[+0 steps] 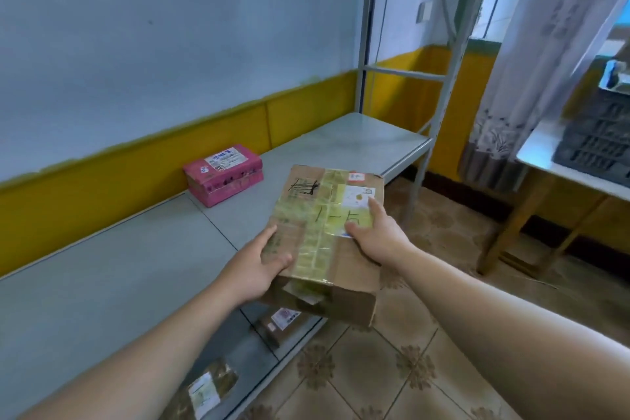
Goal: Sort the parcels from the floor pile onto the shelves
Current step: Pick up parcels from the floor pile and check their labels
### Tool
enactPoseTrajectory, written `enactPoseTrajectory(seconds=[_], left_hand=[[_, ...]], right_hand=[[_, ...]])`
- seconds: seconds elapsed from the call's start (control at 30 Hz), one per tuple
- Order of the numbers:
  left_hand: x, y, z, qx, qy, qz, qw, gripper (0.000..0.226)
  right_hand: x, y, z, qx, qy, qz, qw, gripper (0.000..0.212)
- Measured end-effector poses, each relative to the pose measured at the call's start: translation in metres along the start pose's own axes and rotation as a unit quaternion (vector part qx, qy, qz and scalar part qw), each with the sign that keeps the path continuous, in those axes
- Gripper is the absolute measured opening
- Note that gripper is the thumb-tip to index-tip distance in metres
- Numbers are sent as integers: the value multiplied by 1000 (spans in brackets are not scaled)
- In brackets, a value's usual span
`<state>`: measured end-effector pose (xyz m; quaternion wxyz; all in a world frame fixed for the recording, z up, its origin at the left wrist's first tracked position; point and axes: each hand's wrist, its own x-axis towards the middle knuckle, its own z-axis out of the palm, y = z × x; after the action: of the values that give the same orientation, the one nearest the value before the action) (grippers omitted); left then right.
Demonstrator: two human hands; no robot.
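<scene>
Both hands carry the taped cardboard parcel point(327, 239) in the air across the front edge of the grey shelf point(136, 249), its near end out over the tiled floor point(392, 368). The left hand point(259, 266) grips the near left corner, thumb on top and fingers underneath. The right hand point(375, 232) holds the right edge, thumb and forefinger lying on the label.

The main risk is letting go too early. With so much of the parcel past the front edge, it would likely tip to the floor. The glossy tape may also slip under the thumbs. A hard push towards the back edge could knock the pink parcel point(223, 174).
</scene>
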<state>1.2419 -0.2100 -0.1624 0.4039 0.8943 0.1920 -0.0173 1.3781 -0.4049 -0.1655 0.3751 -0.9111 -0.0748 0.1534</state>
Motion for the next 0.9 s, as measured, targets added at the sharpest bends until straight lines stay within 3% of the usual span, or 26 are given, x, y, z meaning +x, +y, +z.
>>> enactPoseTrajectory(seconds=[0.17,0.4,0.63,0.7,0.83,0.9], left_hand=[[65,-36,-17,9,20,-61,998,69],[147,-76,-36,-37,-17,-118,992,77],[185,-78,-46,-65,-6,-143,988,78],[188,-82,-43,-63,40,-161,984,89],[182,-71,-23,-37,167,-308,936,92],[178,-61,-9,-144,169,-354,908,88]], right_hand=[[81,-21,41,-34,-62,-35,997,81],[167,-35,84,-65,-110,-17,992,83],[233,-66,72,-230,-49,-108,966,71],[261,-81,69,-264,-62,-155,950,71],[309,-102,75,-350,-125,-237,898,75],[318,-104,81,-367,-173,-251,879,75]])
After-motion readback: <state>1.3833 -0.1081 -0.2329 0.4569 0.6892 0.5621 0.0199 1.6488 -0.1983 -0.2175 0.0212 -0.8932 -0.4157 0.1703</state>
